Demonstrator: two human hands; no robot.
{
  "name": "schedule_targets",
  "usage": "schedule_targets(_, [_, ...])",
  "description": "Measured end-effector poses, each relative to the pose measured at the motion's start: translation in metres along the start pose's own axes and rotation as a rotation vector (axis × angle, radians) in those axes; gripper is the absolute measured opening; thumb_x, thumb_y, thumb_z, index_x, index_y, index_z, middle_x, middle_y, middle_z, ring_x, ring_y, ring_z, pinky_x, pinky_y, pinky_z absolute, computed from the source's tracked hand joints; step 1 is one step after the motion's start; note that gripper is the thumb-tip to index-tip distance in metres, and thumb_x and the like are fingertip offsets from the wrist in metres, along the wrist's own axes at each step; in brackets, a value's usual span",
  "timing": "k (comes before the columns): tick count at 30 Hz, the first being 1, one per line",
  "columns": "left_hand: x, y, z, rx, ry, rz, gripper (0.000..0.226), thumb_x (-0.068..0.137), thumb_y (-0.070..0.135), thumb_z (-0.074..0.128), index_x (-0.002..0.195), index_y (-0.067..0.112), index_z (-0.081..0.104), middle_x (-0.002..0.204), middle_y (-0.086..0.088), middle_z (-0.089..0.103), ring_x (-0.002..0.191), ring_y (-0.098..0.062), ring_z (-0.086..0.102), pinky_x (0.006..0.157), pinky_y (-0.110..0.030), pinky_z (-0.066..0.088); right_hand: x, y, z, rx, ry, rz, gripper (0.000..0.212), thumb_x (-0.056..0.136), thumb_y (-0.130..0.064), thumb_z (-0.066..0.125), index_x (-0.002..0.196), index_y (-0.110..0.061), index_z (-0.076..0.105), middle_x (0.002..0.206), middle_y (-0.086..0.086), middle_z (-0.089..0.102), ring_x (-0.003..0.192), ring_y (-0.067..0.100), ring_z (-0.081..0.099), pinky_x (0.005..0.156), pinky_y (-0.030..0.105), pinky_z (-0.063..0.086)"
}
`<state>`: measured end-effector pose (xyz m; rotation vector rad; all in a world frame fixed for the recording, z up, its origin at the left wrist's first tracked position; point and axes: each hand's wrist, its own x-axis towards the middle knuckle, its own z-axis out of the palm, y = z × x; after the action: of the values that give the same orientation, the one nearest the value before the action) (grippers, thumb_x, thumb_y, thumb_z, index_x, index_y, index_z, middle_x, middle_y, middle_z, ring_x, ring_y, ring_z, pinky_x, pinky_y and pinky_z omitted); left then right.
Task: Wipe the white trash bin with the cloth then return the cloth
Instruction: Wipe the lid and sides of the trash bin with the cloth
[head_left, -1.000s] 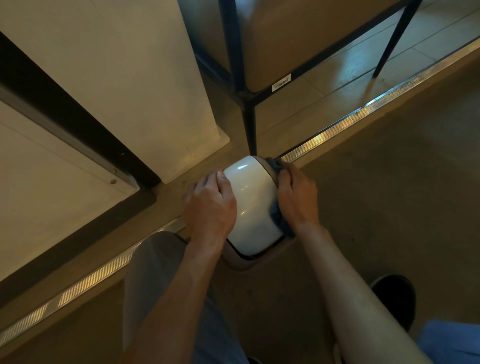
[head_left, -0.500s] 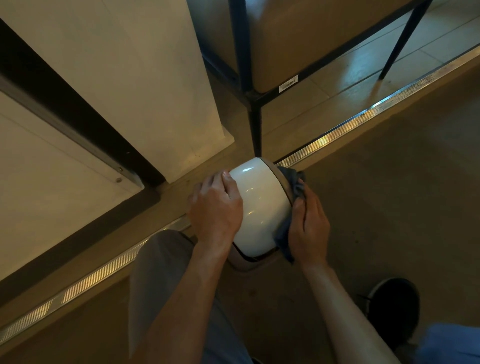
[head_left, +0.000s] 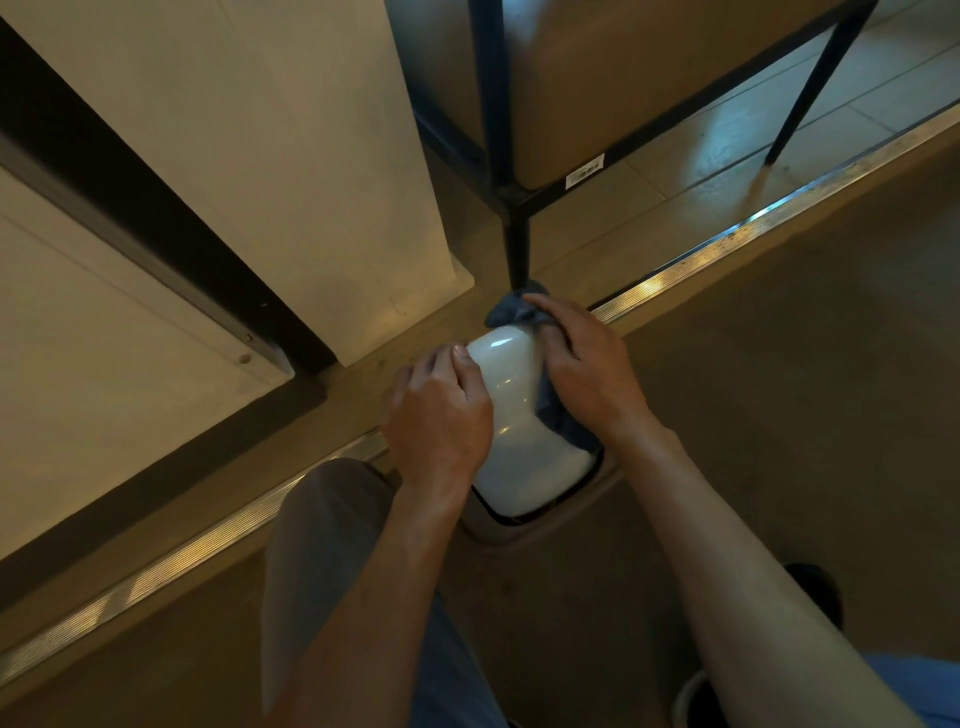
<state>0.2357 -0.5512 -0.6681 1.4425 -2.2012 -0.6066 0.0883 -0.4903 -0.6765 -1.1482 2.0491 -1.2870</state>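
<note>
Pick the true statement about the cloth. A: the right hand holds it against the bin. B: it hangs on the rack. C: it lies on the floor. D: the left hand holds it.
A: the right hand holds the blue cloth against the white trash bin.

A black metal rack (head_left: 496, 130) holding a brown box (head_left: 649, 78) stands beyond a ribbed metal floor strip (head_left: 675, 273).

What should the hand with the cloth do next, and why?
Probably slide the right hand and blue cloth across the glossy top of the white bin: the cloth covers only its right side and far end, while the left hand grips the other side.
</note>
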Motion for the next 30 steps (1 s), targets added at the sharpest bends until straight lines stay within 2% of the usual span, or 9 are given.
schedule_targets(3, [0.000, -0.001, 0.000, -0.021, 0.004, -0.017, 0.043, 0.110, 0.036, 0.032, 0.126, 0.018, 0.067, 0.115, 0.001, 0.071, 0.102, -0.016, 0.063, 0.091, -0.047, 0.054, -0.032, 0.019, -0.008, 0.103, 0.099, 0.185, 0.034, 0.110, -0.030, 0.040, 0.140, -0.027, 0.056, 0.130, -0.008, 0.060, 0.117, -0.003, 0.053, 0.099, 0.014, 0.041])
schedule_targets(6, [0.000, -0.001, 0.000, -0.011, -0.009, -0.036, 0.042, 0.110, 0.037, 0.032, 0.124, 0.019, 0.068, 0.114, 0.000, 0.071, 0.104, -0.016, 0.062, 0.094, -0.046, 0.053, -0.072, 0.032, -0.004, 0.153, 0.229, 0.219, 0.024, 0.109, -0.023, 0.043, 0.129, -0.029, 0.054, 0.119, -0.012, 0.059, 0.107, -0.022, 0.051, 0.092, -0.001, 0.036])
schedule_targets(8, [0.000, -0.001, 0.000, -0.003, -0.012, -0.042, 0.042, 0.110, 0.037, 0.032, 0.124, 0.019, 0.068, 0.114, -0.001, 0.071, 0.104, -0.017, 0.062, 0.094, -0.043, 0.052, -0.093, 0.041, 0.002, 0.186, 0.296, 0.244, 0.030, 0.108, -0.023, 0.047, 0.136, -0.029, 0.053, 0.133, -0.012, 0.057, 0.118, -0.013, 0.051, 0.097, 0.002, 0.035])
schedule_targets(11, [0.000, 0.000, 0.001, -0.004, -0.003, -0.047, 0.042, 0.111, 0.036, 0.033, 0.126, 0.019, 0.068, 0.114, -0.001, 0.070, 0.104, -0.016, 0.061, 0.090, -0.035, 0.048, -0.108, 0.045, 0.007, 0.305, 0.349, 0.306, 0.033, 0.105, -0.021, 0.053, 0.136, -0.030, 0.055, 0.144, -0.009, 0.056, 0.134, 0.003, 0.049, 0.110, 0.020, 0.041])
schedule_targets(14, [-0.002, -0.001, 0.000, -0.004, -0.011, -0.029, 0.042, 0.111, 0.036, 0.032, 0.124, 0.018, 0.068, 0.112, -0.002, 0.070, 0.102, -0.016, 0.061, 0.089, -0.037, 0.050, -0.094, 0.041, -0.006, 0.297, 0.281, 0.371, 0.033, 0.105, -0.018, 0.054, 0.137, -0.024, 0.060, 0.140, -0.007, 0.060, 0.131, 0.009, 0.053, 0.109, 0.029, 0.043])
schedule_targets(19, [0.000, -0.001, -0.002, 0.004, -0.023, -0.029, 0.043, 0.111, 0.038, 0.032, 0.125, 0.018, 0.067, 0.114, -0.003, 0.069, 0.104, -0.018, 0.062, 0.093, -0.045, 0.053, -0.028, 0.037, -0.051, 0.146, -0.156, 0.457, 0.031, 0.100, -0.022, 0.063, 0.129, -0.030, 0.068, 0.119, -0.008, 0.068, 0.105, 0.006, 0.064, 0.087, 0.021, 0.051])
schedule_targets(21, [0.000, 0.000, -0.002, -0.012, -0.024, -0.034, 0.042, 0.111, 0.037, 0.032, 0.125, 0.018, 0.067, 0.115, -0.003, 0.069, 0.105, -0.018, 0.062, 0.095, -0.047, 0.053, -0.014, 0.042, -0.056, 0.162, -0.223, 0.513, 0.031, 0.095, -0.027, 0.071, 0.125, -0.033, 0.070, 0.123, -0.006, 0.069, 0.110, 0.012, 0.065, 0.098, 0.034, 0.054])
schedule_targets(24, [0.000, 0.000, -0.002, -0.016, -0.023, -0.039, 0.042, 0.111, 0.037, 0.032, 0.124, 0.018, 0.067, 0.113, -0.003, 0.069, 0.105, -0.020, 0.062, 0.095, -0.047, 0.052, -0.021, 0.053, -0.056, 0.279, -0.155, 0.583, 0.031, 0.088, -0.029, 0.078, 0.118, -0.032, 0.072, 0.120, -0.003, 0.073, 0.112, 0.019, 0.068, 0.102, 0.046, 0.055])
schedule_targets(30, [-0.001, 0.000, -0.003, -0.005, -0.025, -0.033, 0.044, 0.110, 0.039, 0.031, 0.120, 0.017, 0.068, 0.115, -0.002, 0.068, 0.107, -0.019, 0.061, 0.096, -0.044, 0.051, -0.082, 0.064, -0.049, 0.579, 0.048, 0.683, 0.026, 0.090, -0.019, 0.076, 0.114, -0.014, 0.069, 0.100, 0.009, 0.075, 0.089, 0.023, 0.074, 0.072, 0.034, 0.060])
